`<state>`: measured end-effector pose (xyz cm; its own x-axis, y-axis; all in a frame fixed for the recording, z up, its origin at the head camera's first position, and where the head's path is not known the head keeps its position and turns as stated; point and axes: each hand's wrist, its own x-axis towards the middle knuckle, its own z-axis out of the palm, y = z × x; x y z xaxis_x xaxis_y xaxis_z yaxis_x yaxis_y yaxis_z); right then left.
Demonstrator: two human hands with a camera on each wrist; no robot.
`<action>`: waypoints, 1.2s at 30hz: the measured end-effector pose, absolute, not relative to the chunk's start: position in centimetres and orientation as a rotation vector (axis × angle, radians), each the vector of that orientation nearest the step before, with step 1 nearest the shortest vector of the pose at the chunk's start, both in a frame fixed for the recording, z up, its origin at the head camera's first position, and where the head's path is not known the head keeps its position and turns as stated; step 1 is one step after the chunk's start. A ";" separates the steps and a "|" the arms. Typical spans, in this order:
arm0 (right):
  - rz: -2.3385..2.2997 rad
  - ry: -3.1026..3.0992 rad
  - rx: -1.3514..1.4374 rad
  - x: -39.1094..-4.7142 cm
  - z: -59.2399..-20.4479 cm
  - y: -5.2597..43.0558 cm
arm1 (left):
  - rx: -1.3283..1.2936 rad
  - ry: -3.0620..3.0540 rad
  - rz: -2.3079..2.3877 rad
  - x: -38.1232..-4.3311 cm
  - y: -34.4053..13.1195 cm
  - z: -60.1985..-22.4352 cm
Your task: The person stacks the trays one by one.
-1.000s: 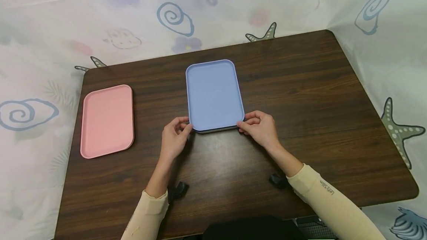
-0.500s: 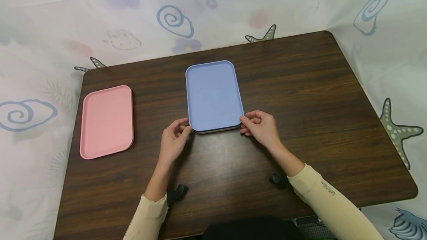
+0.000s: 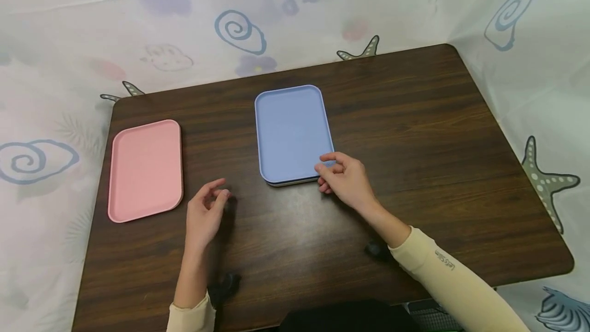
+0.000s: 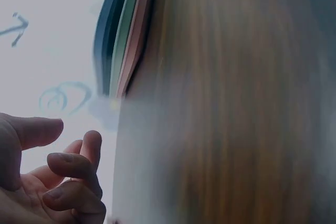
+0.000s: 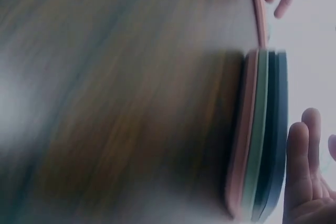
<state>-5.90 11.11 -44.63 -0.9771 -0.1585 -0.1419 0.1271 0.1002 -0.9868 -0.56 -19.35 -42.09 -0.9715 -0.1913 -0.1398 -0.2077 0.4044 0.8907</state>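
A blue rectangular tray (image 3: 295, 132) tops a stack of several trays in the middle of the table. In the right wrist view the stack shows in layers: blue, dark, green (image 5: 255, 129) and pink (image 5: 243, 129) at the bottom. My right hand (image 3: 345, 181) hovers by the stack's near right corner and overlaps it in the head view; its fingers (image 5: 298, 153) are fairly straight and hold nothing. Between the stack and a separate pink tray (image 3: 146, 170) on the left, my left hand (image 3: 205, 214) is in the air with loosely bent fingers, holding nothing.
The dark wood table (image 3: 428, 158) has rounded corners and meets a patterned white curtain (image 3: 299, 9) behind and at both sides. Black wrist gear (image 3: 224, 288) sits under the left forearm, and a similar black piece (image 3: 378, 250) under the right.
My left hand has left the stack's near left corner and moved left toward the pink tray. My right hand has come off the rim and shifted slightly left. The trays stay put.
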 end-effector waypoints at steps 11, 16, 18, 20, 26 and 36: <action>-1.554 2.029 -0.553 -2.4 -43.7 2.6 | -0.942 2.758 1.744 1.5 -28.2 -44.5; -1.418 2.018 -0.642 -1.6 -44.4 0.1 | -1.245 2.864 1.488 1.8 -33.1 -44.0; -1.416 2.003 -0.645 -1.4 -44.6 -0.7 | -1.352 2.877 1.325 2.1 -35.2 -43.8; -1.419 1.984 -0.638 -1.3 -44.9 -1.3 | -1.438 2.895 1.170 2.5 -37.2 -43.8; -1.473 1.887 -0.539 -0.8 -45.6 -2.5 | -1.507 2.878 0.895 3.3 -41.1 -44.1; -1.583 1.816 -0.387 -0.8 -46.7 -5.7 | -1.202 2.802 0.772 1.3 -42.0 -45.0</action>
<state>-0.78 -5.71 -46.74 -0.7194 -0.6271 -0.2988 0.2103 0.2133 -0.9541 1.32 -42.04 -45.00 -0.7079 -0.6818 -0.1845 -0.6801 0.5873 0.4387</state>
